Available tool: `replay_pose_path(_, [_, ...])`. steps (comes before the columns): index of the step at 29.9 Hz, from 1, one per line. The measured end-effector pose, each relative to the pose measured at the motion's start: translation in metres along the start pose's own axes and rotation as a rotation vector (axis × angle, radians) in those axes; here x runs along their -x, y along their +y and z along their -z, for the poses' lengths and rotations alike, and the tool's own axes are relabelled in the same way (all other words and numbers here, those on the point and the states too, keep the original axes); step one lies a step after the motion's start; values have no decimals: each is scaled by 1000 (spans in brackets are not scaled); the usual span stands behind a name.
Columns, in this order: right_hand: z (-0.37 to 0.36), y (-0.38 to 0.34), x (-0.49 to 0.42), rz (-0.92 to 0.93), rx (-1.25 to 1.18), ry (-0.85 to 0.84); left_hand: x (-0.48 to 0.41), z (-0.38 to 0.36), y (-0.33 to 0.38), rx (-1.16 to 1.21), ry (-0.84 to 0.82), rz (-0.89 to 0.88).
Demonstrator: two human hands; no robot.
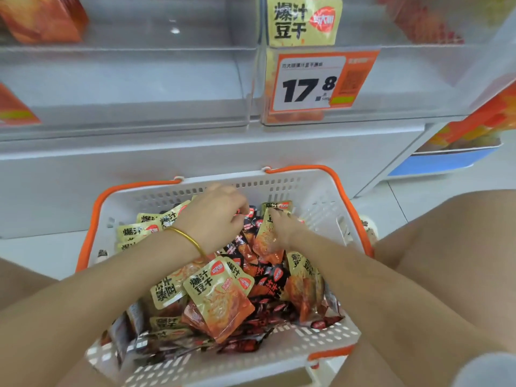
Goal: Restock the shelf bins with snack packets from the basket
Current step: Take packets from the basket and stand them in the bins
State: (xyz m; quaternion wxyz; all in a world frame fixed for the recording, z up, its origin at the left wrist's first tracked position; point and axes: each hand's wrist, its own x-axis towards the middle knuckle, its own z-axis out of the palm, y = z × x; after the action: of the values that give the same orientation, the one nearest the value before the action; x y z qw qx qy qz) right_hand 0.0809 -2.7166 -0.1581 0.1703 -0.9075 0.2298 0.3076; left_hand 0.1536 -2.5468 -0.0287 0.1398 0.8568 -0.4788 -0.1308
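A white basket (282, 182) with orange handles stands on the floor between my knees, heaped with yellow-and-orange snack packets (217, 297) and darker red-and-black ones (268, 280). My left hand (215, 219), with a gold bangle on the wrist, reaches into the far part of the heap, its fingers curled down among the packets. Just to its right, my right hand (284, 230) grips a yellow packet (266, 238) that stands on end. Above the basket are clear shelf bins (125, 88).
A price tag reading 17.8 (312, 82) hangs on the middle bin, with a yellow sample packet (304, 20) above it. Orange packets lie in bins at the top left (42, 18) and right (474, 124). My bare knees flank the basket.
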Motion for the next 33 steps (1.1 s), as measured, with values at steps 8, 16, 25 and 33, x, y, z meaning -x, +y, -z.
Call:
replay_pose_path(8, [26,-4,6,34,-6,160,-6,0,-4,25,-87,75])
replay_pose_path(16, [118,-30,83,336,-252,76,-9,16,12,232,-163,142])
replay_pose_path(25, [205,-17,192,597,-867,322,-9,129,60,497,231,-54])
replay_pose_path(33, [301,-18,207,711,-911,909,-65,225,105,447,609,-200])
